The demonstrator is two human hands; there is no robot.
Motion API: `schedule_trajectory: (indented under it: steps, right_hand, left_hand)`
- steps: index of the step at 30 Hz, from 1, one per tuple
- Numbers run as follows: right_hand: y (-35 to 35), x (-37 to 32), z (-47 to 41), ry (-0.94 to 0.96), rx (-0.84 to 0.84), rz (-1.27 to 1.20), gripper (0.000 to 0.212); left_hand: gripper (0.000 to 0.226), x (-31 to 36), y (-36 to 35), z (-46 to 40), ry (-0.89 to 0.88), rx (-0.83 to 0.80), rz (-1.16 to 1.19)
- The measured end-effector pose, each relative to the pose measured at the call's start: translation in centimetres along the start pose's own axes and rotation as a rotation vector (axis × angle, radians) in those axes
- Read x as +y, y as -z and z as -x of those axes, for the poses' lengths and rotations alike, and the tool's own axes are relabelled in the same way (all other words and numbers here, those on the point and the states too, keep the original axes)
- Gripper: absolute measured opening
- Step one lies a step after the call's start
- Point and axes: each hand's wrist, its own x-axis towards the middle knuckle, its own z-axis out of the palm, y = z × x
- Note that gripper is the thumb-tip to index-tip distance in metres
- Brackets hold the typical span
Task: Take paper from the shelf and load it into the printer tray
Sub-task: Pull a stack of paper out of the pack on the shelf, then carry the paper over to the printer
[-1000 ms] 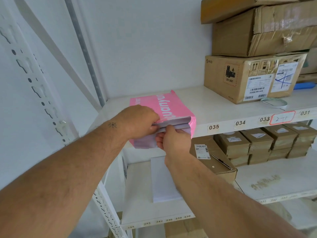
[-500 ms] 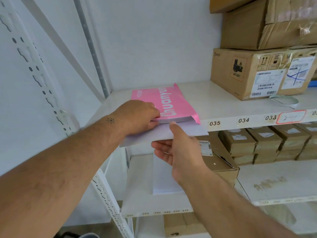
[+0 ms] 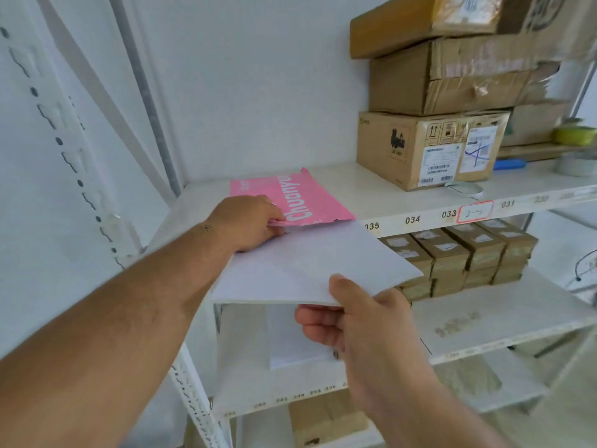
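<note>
A pink paper wrapper (image 3: 300,202) lies on the white shelf (image 3: 397,202) at its left end. My left hand (image 3: 248,221) presses down on the wrapper's open front edge and pinches it. A thin stack of white paper (image 3: 310,266) sticks out of the wrapper toward me, most of it clear of the shelf edge. My right hand (image 3: 352,315) grips the stack's near edge, thumb on top and fingers underneath. No printer is in view.
Stacked cardboard boxes (image 3: 433,147) stand on the same shelf to the right. The lower shelf (image 3: 484,324) holds several small brown boxes (image 3: 468,253) and another white paper stack (image 3: 290,344). A perforated shelf upright (image 3: 64,156) runs down the left side.
My right hand has drawn the white paper stack farther out of the pink wrapper toward me. The left hand stays on the wrapper, holding it in place on the shelf.
</note>
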Motion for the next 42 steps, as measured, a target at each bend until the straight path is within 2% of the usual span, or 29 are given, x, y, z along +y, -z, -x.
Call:
schedule_trajectory:
  steps: [4,6,7,9,10,12,13,14,16,17,18,21,22,25,27,29,31,33,38,42]
  right_hand:
    - [1.3,-0.4,4.1,0.055,0.004,0.048,0.025]
    - [1.8,-0.4,5.9,0.093,0.007,0.081,0.035]
    - [2.1,-0.4,6.6,0.114,0.010,0.082,0.041]
    - [2.4,-0.6,7.7,0.165,0.000,0.067,0.043]
    - [2.6,-0.5,8.0,0.189,-0.020,0.077,0.042]
    - [3.2,0.0,8.0,0.228,-0.053,0.127,0.044]
    - [3.4,0.3,7.9,0.241,-0.054,0.144,0.042]
    - [3.6,0.7,7.6,0.247,-0.054,0.150,0.040]
    - [3.7,1.4,7.1,0.255,-0.056,0.158,0.040]
    - [3.6,1.8,7.0,0.255,-0.055,0.170,0.040]
    - [3.5,2.3,6.8,0.251,-0.061,0.183,0.037]
    - [3.8,3.8,6.8,0.216,-0.071,0.171,0.014]
    - [4.3,4.3,6.9,0.175,-0.083,0.105,0.023]
    - [7.5,4.6,6.7,-0.026,-0.214,-0.304,0.067]
    - [9.6,3.7,6.0,-0.150,-0.265,-0.365,0.078]
    - [10.2,2.4,5.1,-0.183,-0.308,-0.255,0.066]
    - [9.3,1.1,4.4,-0.102,-0.300,-0.041,0.048]
    - [8.1,0.6,3.6,0.029,-0.213,0.091,0.033]
    - [7.3,1.0,2.0,0.276,0.025,0.420,0.024]
    - [8.8,1.1,1.4,0.316,0.126,0.438,0.018]
  left_hand:
    - [0.039,-0.3,-1.1,0.8,0.062,0.047,0.080]
    - [0.034,-0.3,-1.3,1.1,0.084,0.013,0.129]
    - [0.031,-0.3,-0.9,1.5,0.111,-0.023,0.195]
    - [0.037,-0.9,0.1,2.8,0.214,-0.014,0.482]
    - [0.037,-1.3,0.5,4.0,0.319,0.084,0.697]
    - [0.009,-1.4,1.0,8.1,0.624,0.446,1.081]
    - [0.022,-0.7,1.1,10.7,0.767,0.510,1.266]
    - [0.035,0.5,1.0,13.3,0.832,0.380,1.500]
    - [0.067,3.1,0.7,16.5,0.772,-0.128,1.911]
    - [0.072,4.2,0.4,17.3,0.689,-0.257,2.004]
    - [0.063,4.9,0.5,17.5,0.636,-0.248,2.049]
    - [0.034,6.4,1.9,17.0,0.626,0.017,2.005]
    - [0.032,6.7,2.2,17.1,0.598,0.096,1.966]
    - [0.035,7.2,3.7,17.8,0.424,0.212,1.864]
    - [0.042,6.8,4.5,18.4,0.298,0.235,1.781]
    - [0.046,6.6,4.8,18.9,0.181,0.195,1.705]
    - [0.046,6.8,4.6,19.2,0.129,0.172,1.639]
    - [0.047,7.0,3.8,19.1,0.152,0.202,1.607]
    - [0.043,8.4,1.7,17.5,0.287,0.295,1.382]
    - [0.045,10.6,1.4,15.6,0.266,0.316,1.350]
